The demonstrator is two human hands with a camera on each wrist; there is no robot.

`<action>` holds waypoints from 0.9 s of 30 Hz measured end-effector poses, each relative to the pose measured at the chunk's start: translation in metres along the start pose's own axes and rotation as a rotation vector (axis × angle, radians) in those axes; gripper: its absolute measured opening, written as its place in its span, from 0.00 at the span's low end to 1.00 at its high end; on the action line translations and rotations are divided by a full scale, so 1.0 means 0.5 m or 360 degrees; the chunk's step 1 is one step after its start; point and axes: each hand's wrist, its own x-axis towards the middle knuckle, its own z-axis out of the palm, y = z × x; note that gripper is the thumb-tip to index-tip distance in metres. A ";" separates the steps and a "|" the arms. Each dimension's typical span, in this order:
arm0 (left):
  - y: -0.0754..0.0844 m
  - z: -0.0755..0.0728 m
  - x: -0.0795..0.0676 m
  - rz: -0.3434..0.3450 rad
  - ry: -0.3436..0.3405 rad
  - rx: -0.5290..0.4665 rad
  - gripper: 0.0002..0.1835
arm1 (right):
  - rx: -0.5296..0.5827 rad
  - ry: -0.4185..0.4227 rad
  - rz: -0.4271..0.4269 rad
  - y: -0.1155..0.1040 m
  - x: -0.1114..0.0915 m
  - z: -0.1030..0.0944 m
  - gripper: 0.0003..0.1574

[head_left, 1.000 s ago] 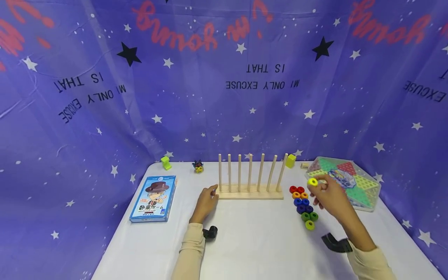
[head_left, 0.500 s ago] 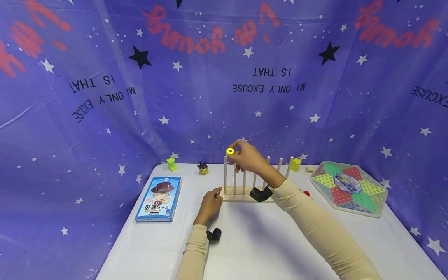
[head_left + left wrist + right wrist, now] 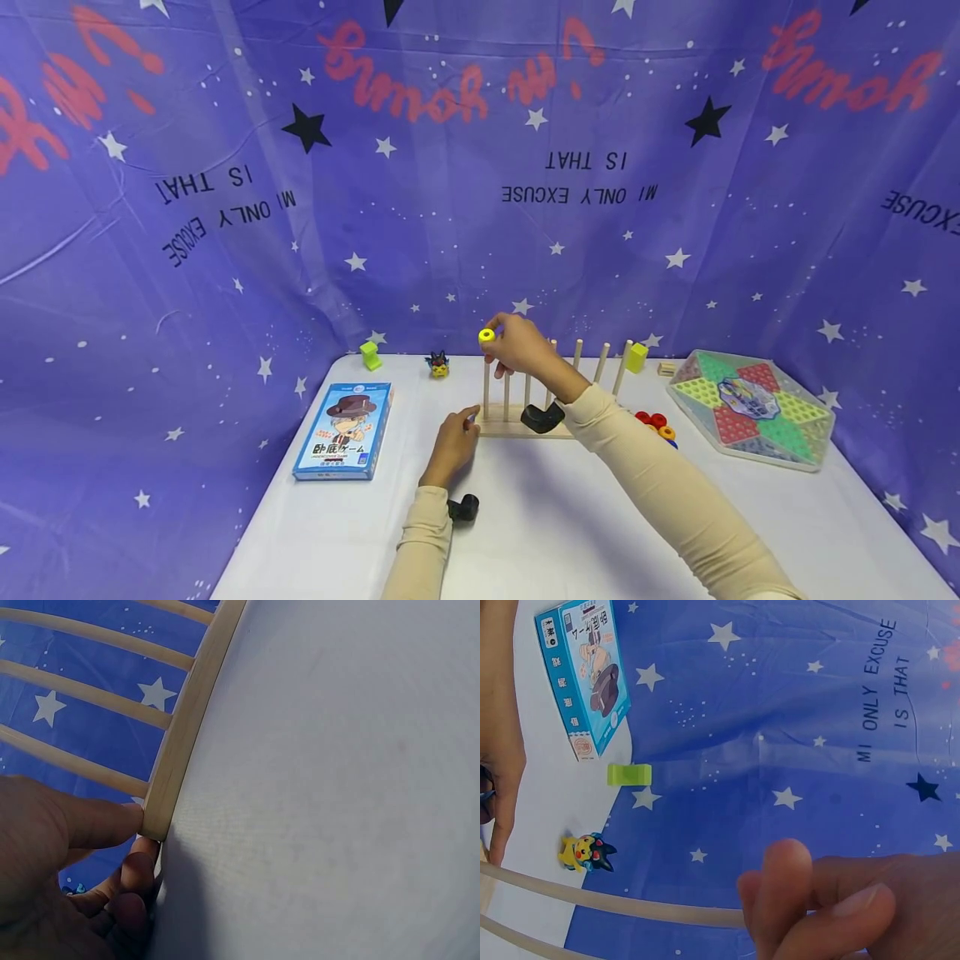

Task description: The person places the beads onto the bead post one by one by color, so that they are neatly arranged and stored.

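Note:
In the head view my right hand (image 3: 519,345) pinches a yellow ring (image 3: 487,335) at the top of the leftmost peg (image 3: 486,387) of a wooden peg rack. The right wrist view shows the fingers (image 3: 787,877) at that peg's tip, with the ring hidden behind them. My left hand (image 3: 456,442) grips the left end of the rack's base (image 3: 495,428). Seen from the left wrist, the thumb (image 3: 105,825) lies against one side of the base end and curled fingers sit under it. The other pegs stand bare, partly covered by the right hand and forearm.
Red, orange and blue rings (image 3: 658,420) lie right of the rack, partly behind the sleeve. A hexagonal game board (image 3: 750,408) is at the right, a blue card-game box (image 3: 345,431) at the left. A small figure (image 3: 438,364) and green blocks (image 3: 371,356) stand along the back.
My right hand has carried the yellow ring leftward from beside the other rings to the leftmost peg, then lowered it slightly onto the tip. The left hand has kept its hold on the base.

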 end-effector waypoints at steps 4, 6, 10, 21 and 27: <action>-0.001 0.003 0.002 0.0005 0.0004 0.0004 0.21 | -0.0008 0.0003 0.0010 0.002 -0.003 -0.001 0.21; -0.002 0.005 0.003 0.0029 0.0018 0.0010 0.21 | -0.0024 0.0005 0.0005 0.003 -0.005 -0.002 0.24; -0.004 0.006 0.005 0.0045 0.0041 0.0028 0.20 | -0.0064 0.0022 -0.0027 0.007 -0.012 -0.011 0.27; -0.029 0.030 0.011 -0.0059 -0.0041 -0.0026 0.21 | 0.0055 0.0283 -0.0027 0.112 -0.141 -0.152 0.25; -0.031 0.016 0.056 -0.0088 -0.0061 -0.0048 0.21 | 0.0030 0.0516 0.0152 0.280 -0.263 -0.233 0.25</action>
